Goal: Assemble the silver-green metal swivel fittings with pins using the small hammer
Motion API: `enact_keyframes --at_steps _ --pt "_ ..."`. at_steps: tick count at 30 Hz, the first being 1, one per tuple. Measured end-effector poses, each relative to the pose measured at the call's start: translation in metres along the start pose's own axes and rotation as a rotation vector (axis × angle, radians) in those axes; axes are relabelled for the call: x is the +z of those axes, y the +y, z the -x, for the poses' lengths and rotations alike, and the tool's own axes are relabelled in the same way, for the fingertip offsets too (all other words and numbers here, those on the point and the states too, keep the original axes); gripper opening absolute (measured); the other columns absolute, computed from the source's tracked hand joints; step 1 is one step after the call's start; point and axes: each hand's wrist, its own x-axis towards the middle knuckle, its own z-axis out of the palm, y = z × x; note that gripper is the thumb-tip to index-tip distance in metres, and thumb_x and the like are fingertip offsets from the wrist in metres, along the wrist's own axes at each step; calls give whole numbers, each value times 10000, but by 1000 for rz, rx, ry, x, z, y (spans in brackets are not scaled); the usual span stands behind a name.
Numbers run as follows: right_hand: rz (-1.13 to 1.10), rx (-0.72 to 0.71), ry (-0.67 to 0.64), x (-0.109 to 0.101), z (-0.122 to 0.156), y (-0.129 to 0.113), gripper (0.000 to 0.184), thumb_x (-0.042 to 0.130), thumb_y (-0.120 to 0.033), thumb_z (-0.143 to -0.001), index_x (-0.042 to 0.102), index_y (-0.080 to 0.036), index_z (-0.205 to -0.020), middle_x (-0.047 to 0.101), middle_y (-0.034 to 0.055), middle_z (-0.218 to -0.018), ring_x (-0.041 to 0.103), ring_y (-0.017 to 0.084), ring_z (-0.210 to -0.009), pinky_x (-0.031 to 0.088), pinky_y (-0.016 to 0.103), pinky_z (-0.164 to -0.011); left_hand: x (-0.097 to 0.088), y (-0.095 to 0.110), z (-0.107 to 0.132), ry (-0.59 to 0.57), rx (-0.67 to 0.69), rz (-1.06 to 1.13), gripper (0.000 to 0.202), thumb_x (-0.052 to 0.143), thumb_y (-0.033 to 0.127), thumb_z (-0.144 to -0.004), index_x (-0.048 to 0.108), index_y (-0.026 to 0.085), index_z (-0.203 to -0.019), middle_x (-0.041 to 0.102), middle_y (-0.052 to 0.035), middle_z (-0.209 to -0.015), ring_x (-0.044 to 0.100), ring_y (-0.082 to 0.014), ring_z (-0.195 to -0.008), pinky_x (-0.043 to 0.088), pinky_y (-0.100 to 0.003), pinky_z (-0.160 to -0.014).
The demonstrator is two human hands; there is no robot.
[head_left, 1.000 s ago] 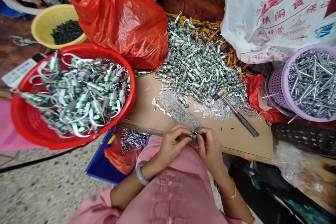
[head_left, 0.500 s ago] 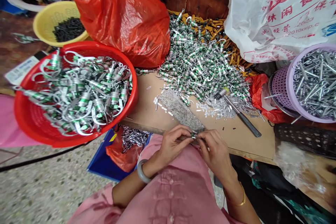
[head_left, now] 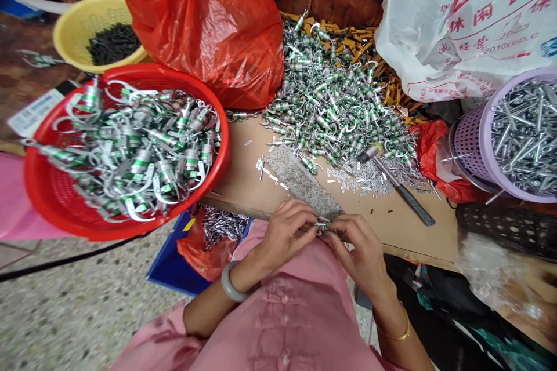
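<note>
My left hand and my right hand meet at the table's front edge, each with fingers pinched on the same small silver-and-green metal fitting. Most of that fitting is hidden by the fingertips. Just beyond it lies a speckled stone slab, pointing away from me. Past the slab rises a heap of similar silver-and-green fittings. Small flat metal tabs are scattered to the slab's right. Partly on them rests a hammer with a black grip.
A red basket full of fittings stands at left, before a yellow basket of black pieces. A red plastic bag is behind. At right are a purple basket of metal pins, and a white plastic bag.
Both hands stay at the table's front edge, fingers still on the fitting. A little more of the fitting shows between the fingertips. The view has shifted slightly.
</note>
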Motion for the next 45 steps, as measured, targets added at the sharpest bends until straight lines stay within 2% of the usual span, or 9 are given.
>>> enact_keyframes --at_steps 6,10,14,17,21,26,31,37,45 --pt "-146 49 -44 -5 -4 5 87 607 -234 -979 678 -255 -1025 695 58 -973 682 201 -923 579 334 -783 -15 4 -11 -267 153 -9 120 573 159 -935 683 189 -970 760 -101 -989 673 -229 -972 529 -374 -883" --pt "-154 135 -121 -8 6 1 89 647 -291 -954 722 -243 -960 706 36 -879 678 180 -803 546 291 -698 -2 4 0 -229 -161 271 90 634 150 -865 695 176 -804 742 -53 -808 668 -180 -760 514 -296 -717" --pt "-282 449 -211 -8 27 4 223 652 -402 -934 731 -216 -839 680 6 -700 602 143 -591 448 238 -513 24 0 23 -176 -597 736 127 748 254 -809 653 171 -818 715 -13 -740 654 -144 -659 486 -237 -610" --pt "-409 623 -188 -3 42 16 338 647 -502 -912 730 -192 -804 660 4 -640 556 133 -541 421 237 -497 45 -4 38 -115 -719 1038 431 899 287 -663 586 201 -946 736 -14 -867 697 -153 -750 536 -255 -690" --pt "-440 696 -152 4 50 28 427 645 -580 -882 722 -174 -777 650 12 -625 536 131 -527 405 244 -497 66 -3 42 37 -758 1061 472 931 273 -630 544 199 -890 712 2 -831 683 -140 -765 528 -244 -721" --pt "-271 617 -164 -10 34 28 387 623 -541 -916 720 -183 -804 694 24 -693 602 158 -588 455 262 -551 66 -2 36 173 -749 963 416 907 242 -647 547 193 -851 686 26 -759 645 -121 -689 492 -211 -649" --pt "225 215 42 -18 -25 35 256 535 -379 -1012 736 -222 -985 724 58 -909 658 204 -835 495 312 -770 50 -14 31 300 -710 890 421 913 206 -608 567 194 -848 694 33 -744 623 -107 -661 483 -201 -639" --pt "601 -45 -291 4 -95 55 183 535 -173 -981 709 -192 -925 692 96 -941 600 242 -934 444 326 -795 47 -20 27 268 -715 911 425 921 188 -584 576 188 -832 689 35 -710 629 -112 -657 482 -201 -631" --pt "205 109 -114 -22 -69 51 227 557 -222 -935 703 -200 -1107 713 65 -970 642 211 -858 491 316 -783 47 -22 28 242 -741 981 455 940 214 -579 575 186 -849 715 17 -741 645 -119 -678 503 -210 -648"
